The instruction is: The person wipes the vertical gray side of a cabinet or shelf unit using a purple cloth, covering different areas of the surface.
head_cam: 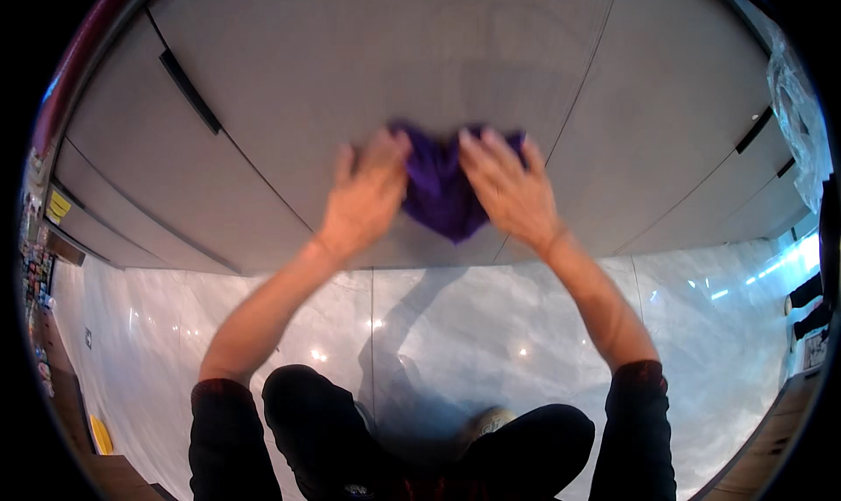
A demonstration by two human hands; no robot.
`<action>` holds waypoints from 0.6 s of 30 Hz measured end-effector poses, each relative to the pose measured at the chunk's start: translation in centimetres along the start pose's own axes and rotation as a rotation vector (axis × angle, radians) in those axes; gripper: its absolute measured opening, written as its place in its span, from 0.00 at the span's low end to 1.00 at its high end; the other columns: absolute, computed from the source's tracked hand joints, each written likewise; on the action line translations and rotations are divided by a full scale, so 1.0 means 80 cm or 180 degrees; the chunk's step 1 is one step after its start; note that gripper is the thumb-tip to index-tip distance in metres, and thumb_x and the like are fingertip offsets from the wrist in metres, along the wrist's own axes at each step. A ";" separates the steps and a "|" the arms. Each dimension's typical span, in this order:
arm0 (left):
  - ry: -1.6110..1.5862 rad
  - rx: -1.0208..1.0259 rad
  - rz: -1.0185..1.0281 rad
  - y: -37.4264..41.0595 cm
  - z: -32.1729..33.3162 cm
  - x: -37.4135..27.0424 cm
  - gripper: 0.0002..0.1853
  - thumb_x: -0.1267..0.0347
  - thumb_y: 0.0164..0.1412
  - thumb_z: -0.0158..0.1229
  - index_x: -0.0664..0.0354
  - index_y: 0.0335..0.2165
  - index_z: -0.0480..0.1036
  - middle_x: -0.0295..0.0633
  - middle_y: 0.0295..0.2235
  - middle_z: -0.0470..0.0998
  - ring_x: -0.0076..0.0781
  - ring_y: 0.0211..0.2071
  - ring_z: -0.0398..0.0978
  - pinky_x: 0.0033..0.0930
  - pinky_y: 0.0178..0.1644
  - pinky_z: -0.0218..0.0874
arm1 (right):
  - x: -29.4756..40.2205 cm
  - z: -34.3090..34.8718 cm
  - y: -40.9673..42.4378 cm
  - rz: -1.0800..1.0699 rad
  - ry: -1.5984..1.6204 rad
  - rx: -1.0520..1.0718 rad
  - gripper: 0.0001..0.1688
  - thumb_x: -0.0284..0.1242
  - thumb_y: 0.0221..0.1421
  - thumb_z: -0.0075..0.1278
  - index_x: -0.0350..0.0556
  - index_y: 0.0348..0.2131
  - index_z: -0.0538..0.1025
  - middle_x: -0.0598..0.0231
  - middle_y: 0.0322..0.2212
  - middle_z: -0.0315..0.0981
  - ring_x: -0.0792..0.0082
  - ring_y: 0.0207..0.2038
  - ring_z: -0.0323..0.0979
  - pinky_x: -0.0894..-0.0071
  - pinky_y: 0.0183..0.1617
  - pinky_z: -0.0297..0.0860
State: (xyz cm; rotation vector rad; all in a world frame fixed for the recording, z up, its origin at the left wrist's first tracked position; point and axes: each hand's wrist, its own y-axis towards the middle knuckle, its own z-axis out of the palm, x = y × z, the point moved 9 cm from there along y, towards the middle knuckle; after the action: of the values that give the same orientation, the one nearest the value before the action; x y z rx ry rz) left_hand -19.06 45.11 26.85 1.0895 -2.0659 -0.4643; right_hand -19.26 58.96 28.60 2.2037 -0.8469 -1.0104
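A purple cloth [439, 179] lies bunched against the lower part of a grey cabinet front [315, 74]. My left hand [368, 192] holds the cloth's left side against the panel, its fingers slightly blurred. On the cloth's right side, my right hand [512, 186] presses with fingers spread and pointing up the panel. A corner of the cloth hangs down between my two wrists. What lies under the palms and fingertips is hidden.
Black recessed handles [189, 90] and thin seams divide the cabinet front. Clear plastic film [795, 120] hangs at the right. Below is a glossy marbled floor [315, 330]. Another person's dark-clad legs [808, 307] show at the right rim. A yellow object [100, 434] is at lower left.
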 end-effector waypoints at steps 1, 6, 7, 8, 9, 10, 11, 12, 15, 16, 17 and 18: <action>0.0188 0.0012 -0.0514 0.043 -0.037 0.033 0.23 0.64 0.55 0.52 0.66 0.48 0.67 0.54 0.59 0.55 0.52 0.61 0.51 0.61 0.59 0.40 | -0.013 -0.024 0.041 0.0237 0.0028 -0.0215 0.23 0.32 0.52 0.45 0.56 0.49 0.72 0.75 0.59 0.55 0.74 0.61 0.51 0.57 0.61 0.44; 0.0068 -0.1703 -0.1038 0.094 -0.142 0.121 0.28 0.65 0.52 0.57 0.68 0.50 0.63 0.62 0.58 0.53 0.58 0.60 0.50 0.64 0.61 0.33 | -0.047 -0.108 0.167 0.0808 0.0091 -0.1325 0.32 0.29 0.47 0.49 0.46 0.54 0.66 0.60 0.61 0.49 0.59 0.63 0.46 0.48 0.62 0.42; -0.0028 -0.1316 -0.1009 0.077 -0.116 0.117 0.25 0.66 0.52 0.55 0.68 0.48 0.65 0.62 0.58 0.54 0.57 0.61 0.50 0.64 0.61 0.34 | -0.036 -0.086 0.159 0.0821 0.0039 -0.1352 0.30 0.32 0.47 0.52 0.51 0.52 0.70 0.65 0.61 0.50 0.61 0.63 0.47 0.48 0.62 0.40; -0.0150 -0.0951 -0.0997 0.045 -0.077 0.100 0.22 0.68 0.53 0.54 0.68 0.46 0.66 0.61 0.58 0.56 0.57 0.61 0.51 0.64 0.61 0.34 | -0.015 -0.061 0.147 0.0652 -0.0033 -0.1083 0.28 0.32 0.48 0.51 0.51 0.51 0.70 0.66 0.61 0.50 0.62 0.64 0.46 0.47 0.62 0.41; -0.0141 -0.0686 -0.0835 0.005 -0.050 0.080 0.20 0.69 0.53 0.53 0.68 0.44 0.67 0.60 0.57 0.57 0.54 0.61 0.52 0.63 0.61 0.36 | 0.014 -0.034 0.124 0.0497 -0.0052 -0.0811 0.27 0.32 0.49 0.49 0.51 0.51 0.70 0.67 0.61 0.49 0.63 0.64 0.46 0.47 0.61 0.42; -0.0167 -0.0459 -0.0668 -0.034 -0.023 0.059 0.18 0.70 0.53 0.52 0.67 0.42 0.69 0.59 0.57 0.58 0.52 0.61 0.53 0.62 0.60 0.37 | 0.046 -0.004 0.090 0.0164 0.0018 -0.0416 0.25 0.32 0.51 0.46 0.52 0.50 0.71 0.72 0.61 0.51 0.68 0.63 0.48 0.51 0.61 0.43; -0.0173 -0.0183 -0.0508 -0.082 0.008 0.046 0.17 0.71 0.52 0.52 0.67 0.41 0.69 0.57 0.58 0.58 0.50 0.61 0.53 0.62 0.60 0.38 | 0.077 0.024 0.060 -0.0167 0.0106 -0.0034 0.23 0.32 0.53 0.42 0.54 0.50 0.71 0.77 0.60 0.53 0.74 0.62 0.50 0.56 0.61 0.45; -0.0228 0.0052 -0.0339 -0.107 0.033 0.034 0.16 0.71 0.51 0.52 0.67 0.40 0.70 0.56 0.58 0.58 0.48 0.61 0.54 0.61 0.60 0.39 | 0.093 0.037 0.036 -0.0453 0.0030 -0.0101 0.23 0.32 0.53 0.42 0.54 0.49 0.72 0.78 0.60 0.53 0.75 0.61 0.51 0.57 0.61 0.45; -0.0372 -0.0205 -0.0599 -0.086 0.005 0.051 0.18 0.69 0.50 0.53 0.68 0.40 0.70 0.55 0.59 0.57 0.46 0.61 0.54 0.60 0.60 0.39 | 0.099 0.031 0.060 -0.0627 0.0005 -0.0057 0.22 0.32 0.53 0.42 0.54 0.48 0.73 0.78 0.59 0.54 0.76 0.61 0.52 0.58 0.61 0.44; -0.0595 -0.0315 -0.0878 -0.057 -0.023 0.078 0.19 0.70 0.49 0.53 0.70 0.41 0.68 0.58 0.60 0.54 0.50 0.62 0.51 0.61 0.60 0.37 | 0.095 0.017 0.087 -0.0569 0.0034 0.0010 0.22 0.31 0.53 0.42 0.53 0.48 0.73 0.78 0.59 0.55 0.76 0.61 0.52 0.58 0.61 0.44; -0.0495 -0.0629 -0.1093 -0.028 -0.066 0.107 0.21 0.71 0.48 0.52 0.72 0.42 0.67 0.60 0.60 0.52 0.52 0.62 0.49 0.62 0.60 0.35 | 0.083 -0.014 0.129 -0.0289 -0.0023 -0.0311 0.22 0.31 0.53 0.42 0.53 0.48 0.73 0.77 0.59 0.56 0.75 0.61 0.53 0.57 0.61 0.43; -0.0427 -0.0967 -0.1305 0.001 -0.104 0.131 0.22 0.73 0.48 0.51 0.73 0.43 0.66 0.61 0.60 0.50 0.54 0.63 0.47 0.62 0.61 0.34 | 0.068 -0.041 0.171 -0.0014 -0.0112 -0.0608 0.22 0.31 0.52 0.42 0.52 0.48 0.73 0.76 0.58 0.56 0.73 0.61 0.53 0.56 0.61 0.43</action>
State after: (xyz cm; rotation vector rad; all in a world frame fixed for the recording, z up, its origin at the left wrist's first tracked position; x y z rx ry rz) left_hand -16.66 36.78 37.00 1.3212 -1.8005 -1.0429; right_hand -18.03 47.01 37.67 2.0330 -0.7292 -1.0882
